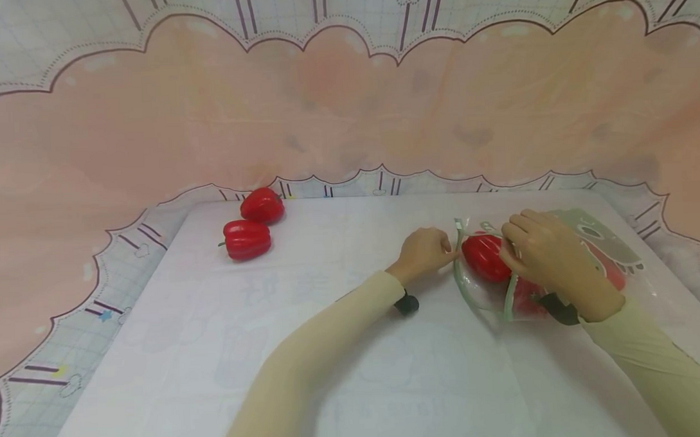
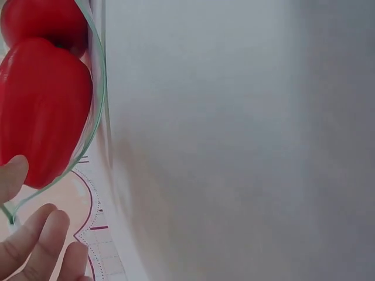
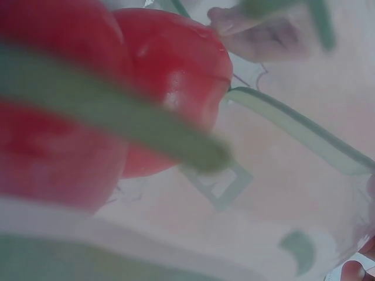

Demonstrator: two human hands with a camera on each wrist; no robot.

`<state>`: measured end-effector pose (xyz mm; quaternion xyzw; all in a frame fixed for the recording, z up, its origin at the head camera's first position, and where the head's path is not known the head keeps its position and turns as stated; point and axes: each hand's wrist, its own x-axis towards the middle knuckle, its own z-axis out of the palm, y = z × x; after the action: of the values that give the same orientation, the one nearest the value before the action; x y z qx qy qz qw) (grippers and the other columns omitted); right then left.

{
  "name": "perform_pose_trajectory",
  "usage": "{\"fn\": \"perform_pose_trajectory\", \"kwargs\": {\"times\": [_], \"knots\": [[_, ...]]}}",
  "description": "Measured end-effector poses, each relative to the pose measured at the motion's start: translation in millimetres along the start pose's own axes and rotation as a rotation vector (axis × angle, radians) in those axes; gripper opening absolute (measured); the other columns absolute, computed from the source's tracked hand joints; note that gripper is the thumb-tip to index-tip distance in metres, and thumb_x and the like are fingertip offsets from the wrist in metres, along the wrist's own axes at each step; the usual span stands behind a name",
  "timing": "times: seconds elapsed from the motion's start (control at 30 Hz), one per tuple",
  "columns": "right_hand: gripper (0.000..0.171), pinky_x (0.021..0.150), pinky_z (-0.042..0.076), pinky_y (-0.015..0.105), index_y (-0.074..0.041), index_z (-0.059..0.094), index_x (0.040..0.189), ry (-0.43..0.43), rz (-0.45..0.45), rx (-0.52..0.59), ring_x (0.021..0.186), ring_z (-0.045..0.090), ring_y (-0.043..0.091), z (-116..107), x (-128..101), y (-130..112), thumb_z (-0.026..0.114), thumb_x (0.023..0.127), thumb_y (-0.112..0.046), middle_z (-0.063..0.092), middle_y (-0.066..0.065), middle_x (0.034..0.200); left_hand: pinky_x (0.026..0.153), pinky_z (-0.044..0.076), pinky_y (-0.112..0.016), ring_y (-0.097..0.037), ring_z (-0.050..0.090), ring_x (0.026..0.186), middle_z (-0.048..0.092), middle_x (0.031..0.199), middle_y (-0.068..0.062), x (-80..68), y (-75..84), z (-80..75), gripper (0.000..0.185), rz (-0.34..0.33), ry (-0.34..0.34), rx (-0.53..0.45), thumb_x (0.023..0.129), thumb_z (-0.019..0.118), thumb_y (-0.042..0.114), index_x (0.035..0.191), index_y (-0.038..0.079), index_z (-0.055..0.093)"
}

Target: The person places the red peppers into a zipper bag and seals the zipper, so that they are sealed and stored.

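Red peppers [image 1: 248, 239], green-rimmed clear bag [image 1: 600, 248]

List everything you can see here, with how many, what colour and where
Loose peppers: two, red, on the table's far left, side by side.
Bagged peppers: at least two, red, inside the bag at the right; the exact count is hidden.
Bag: one, clear plastic with a green-trimmed mouth and a grey printed figure, lying on the table at the right.
Table: one, covered in white, beneath everything.
Backdrop: one, pink cloth with a scalloped, pale grid-patterned border, behind and around the table.
Sleeves: two, cream, on both forearms.
Left hand: pinches the bag's mouth rim.
Right hand: grips the bag's rim from above, over the peppers.
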<state>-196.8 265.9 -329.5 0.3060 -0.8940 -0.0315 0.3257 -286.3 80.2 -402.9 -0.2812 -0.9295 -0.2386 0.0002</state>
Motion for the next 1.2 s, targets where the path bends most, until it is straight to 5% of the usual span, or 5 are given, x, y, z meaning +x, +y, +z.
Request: {"fn": "perform_pose_trajectory", "kwargs": {"times": [0.8, 1.2], "knots": [[0.018, 0.057, 0.052, 0.035, 0.0, 0.06, 0.074, -0.006, -0.004, 0.003, 0.062, 0.048, 0.021, -1, -1, -1, 0.073, 0.065, -0.01, 0.061, 0.012, 0.066, 0.09, 0.05, -0.028, -0.015, 0.06, 0.109, 0.066, 0.116, -0.002, -38.8, -35.6, -30.3, 0.049, 0.01, 0.005, -0.277, 0.082, 0.071, 0.033, 0.125, 0.013, 0.059], [0.018, 0.056, 0.052, 0.035, -0.001, 0.059, 0.073, -0.011, -0.002, 0.0, 0.062, 0.047, 0.02, 0, -1, 1, 0.072, 0.066, -0.01, 0.06, 0.012, 0.065, 0.1, 0.045, -0.039, -0.021, 0.057, 0.117, 0.065, 0.121, -0.005, -61.5, -57.7, -57.7, 0.051, 0.005, 0.044, -0.271, 0.082, 0.072, 0.029, 0.128, 0.013, 0.057]]}}
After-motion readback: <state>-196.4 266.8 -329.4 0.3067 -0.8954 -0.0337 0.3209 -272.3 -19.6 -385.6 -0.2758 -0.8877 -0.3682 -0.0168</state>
